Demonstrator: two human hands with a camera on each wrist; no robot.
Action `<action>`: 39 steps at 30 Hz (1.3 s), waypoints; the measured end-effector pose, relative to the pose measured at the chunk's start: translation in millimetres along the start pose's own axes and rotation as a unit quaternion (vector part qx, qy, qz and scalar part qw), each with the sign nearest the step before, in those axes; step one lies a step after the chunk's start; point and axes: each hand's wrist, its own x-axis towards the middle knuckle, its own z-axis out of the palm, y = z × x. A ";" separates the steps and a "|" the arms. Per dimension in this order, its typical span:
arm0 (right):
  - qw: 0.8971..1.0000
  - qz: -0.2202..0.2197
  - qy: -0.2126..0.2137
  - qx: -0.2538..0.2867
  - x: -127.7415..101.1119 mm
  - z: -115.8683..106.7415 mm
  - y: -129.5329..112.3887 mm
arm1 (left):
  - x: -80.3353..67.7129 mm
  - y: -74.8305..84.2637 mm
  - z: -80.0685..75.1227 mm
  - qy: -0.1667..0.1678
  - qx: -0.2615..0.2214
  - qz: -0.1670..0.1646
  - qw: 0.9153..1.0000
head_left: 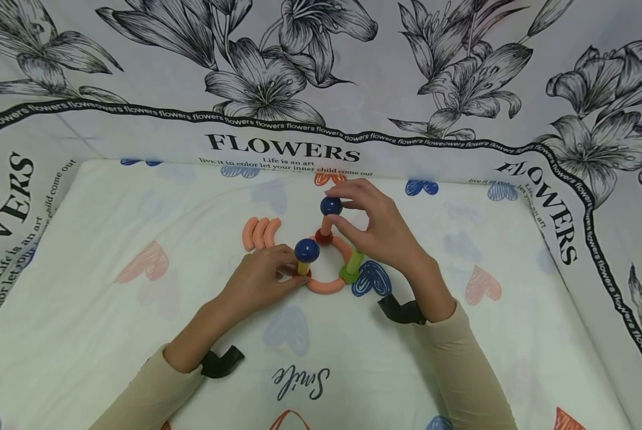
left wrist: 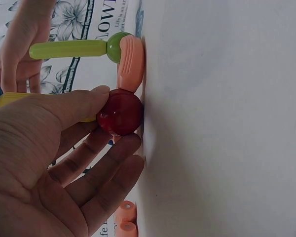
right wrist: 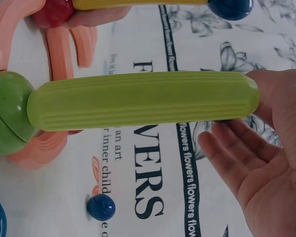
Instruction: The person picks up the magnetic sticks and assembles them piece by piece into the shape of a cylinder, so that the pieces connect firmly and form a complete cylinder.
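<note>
Red ball [left wrist: 120,112] is pinched by left fingers [left wrist: 114,181], far blue ball [head_left: 331,206] by right fingers [head_left: 354,190].

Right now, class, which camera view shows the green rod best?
The right wrist view: the green rod spans the middle of the picture, large and unobstructed, its ridges plain. The left wrist view shows it smaller, joined to the green ball. The head view shows it small and foreshortened, near the right hand.

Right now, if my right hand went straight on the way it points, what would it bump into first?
The blue ball atop the orange stick, which your right hand is pinching, so there's no gap before it. Past that, depth is unclear; I can't tell what comes next.
</note>
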 end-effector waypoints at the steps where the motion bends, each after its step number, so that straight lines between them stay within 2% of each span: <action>1: 1.000 -0.001 0.002 -0.004 -0.1 -0.7 -1.0 | -0.1 0.0 -0.2 0.001 0.001 0.001 1.000; 9: 0.999 0.003 0.036 0.000 -9.7 -8.8 -5.5 | -0.3 -0.4 -1.7 -0.002 0.005 -0.001 1.000; 19: 0.996 0.062 0.058 0.000 -50.8 -16.4 0.5 | -0.1 0.2 -1.5 -0.004 0.009 -0.003 1.000; 25: 0.996 0.084 0.041 0.010 -75.8 -12.5 6.5 | 0.3 1.6 -1.4 -0.005 0.011 -0.003 1.000; 30: 0.996 0.084 0.000 0.032 -94.0 -5.1 15.3 | -0.2 1.3 -1.0 -0.001 0.015 -0.001 1.000; 39: 0.993 0.106 -0.037 0.044 -98.9 17.9 29.6 | 0.7 1.4 1.3 0.005 0.024 0.005 1.000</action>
